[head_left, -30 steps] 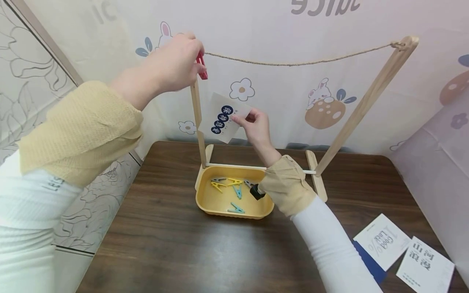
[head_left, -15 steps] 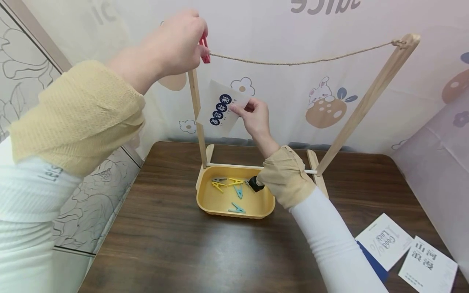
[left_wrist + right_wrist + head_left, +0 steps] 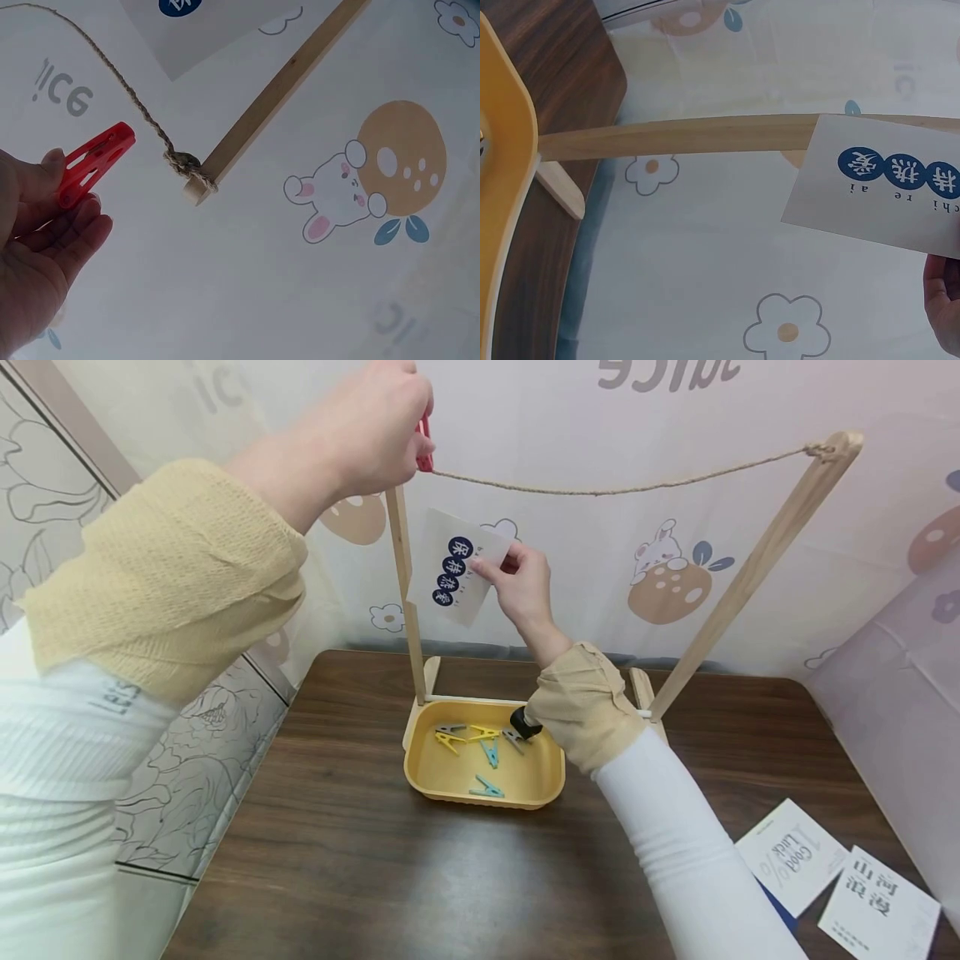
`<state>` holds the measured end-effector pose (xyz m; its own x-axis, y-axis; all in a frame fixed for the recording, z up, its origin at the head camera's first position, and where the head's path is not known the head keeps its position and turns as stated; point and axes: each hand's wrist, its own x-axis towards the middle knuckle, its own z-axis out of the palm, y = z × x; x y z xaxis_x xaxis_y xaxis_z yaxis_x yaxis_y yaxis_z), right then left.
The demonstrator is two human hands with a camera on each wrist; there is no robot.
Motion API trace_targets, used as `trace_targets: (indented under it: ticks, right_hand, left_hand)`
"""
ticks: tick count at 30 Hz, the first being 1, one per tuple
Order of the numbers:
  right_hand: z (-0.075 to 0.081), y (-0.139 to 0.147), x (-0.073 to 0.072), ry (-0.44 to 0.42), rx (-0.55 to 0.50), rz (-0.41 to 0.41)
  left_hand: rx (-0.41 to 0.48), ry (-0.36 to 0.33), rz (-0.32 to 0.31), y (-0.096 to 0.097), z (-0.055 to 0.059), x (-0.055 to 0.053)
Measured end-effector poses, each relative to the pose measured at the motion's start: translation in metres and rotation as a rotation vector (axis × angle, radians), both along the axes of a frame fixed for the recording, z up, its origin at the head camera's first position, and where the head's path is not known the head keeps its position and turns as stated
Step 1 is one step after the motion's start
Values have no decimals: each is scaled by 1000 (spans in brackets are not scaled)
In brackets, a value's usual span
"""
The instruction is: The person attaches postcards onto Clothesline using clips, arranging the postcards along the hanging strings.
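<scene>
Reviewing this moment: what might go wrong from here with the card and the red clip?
The right hand pinches the card near one edge, so it could swing or slip when lifted.

The card hangs below the rope; if the left hand closes the red clip too soon, it may miss the card.

The rope sags between the wooden posts, so it may give under pressure.

Clothespin [image 3: 100,159]: solid red. Held card [image 3: 427,556]: white with dark-blue discs carrying white characters. Basin [image 3: 450,778]: yellow; clips [image 3: 491,753] inside: yellow, turquoise and grey. Frame [image 3: 753,572]: pale wood grain; cord [image 3: 600,492]: tan. Desk [image 3: 322,827]: dark-brown wood grain. Far backdrop [image 3: 581,539]: white, printed with rabbits, tan fruit, blue leaves and outlined flowers. Sleeves [image 3: 675,831]: white with beige cuffs [image 3: 180,572].
</scene>
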<state>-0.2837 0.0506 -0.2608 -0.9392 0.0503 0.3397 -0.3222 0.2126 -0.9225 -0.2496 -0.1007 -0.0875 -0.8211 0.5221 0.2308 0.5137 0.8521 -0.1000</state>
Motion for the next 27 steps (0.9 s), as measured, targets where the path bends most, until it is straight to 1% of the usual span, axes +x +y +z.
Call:
trace_targets:
  ticks: [6, 15, 23, 27]
  right_hand:
    - [9, 0, -3, -9, 20, -22]
    - [17, 0, -3, 45, 11, -20]
    - [22, 2, -7, 40, 42, -23]
    - [27, 3, -7, 37, 51, -20]
  left_hand:
    - [-5, -16, 1, -1, 2, -3]
    - [-26, -29, 15, -1, 3, -8]
    - [-59, -24, 7, 0, 3, -8]
    - [-42, -32, 7, 0, 3, -10]
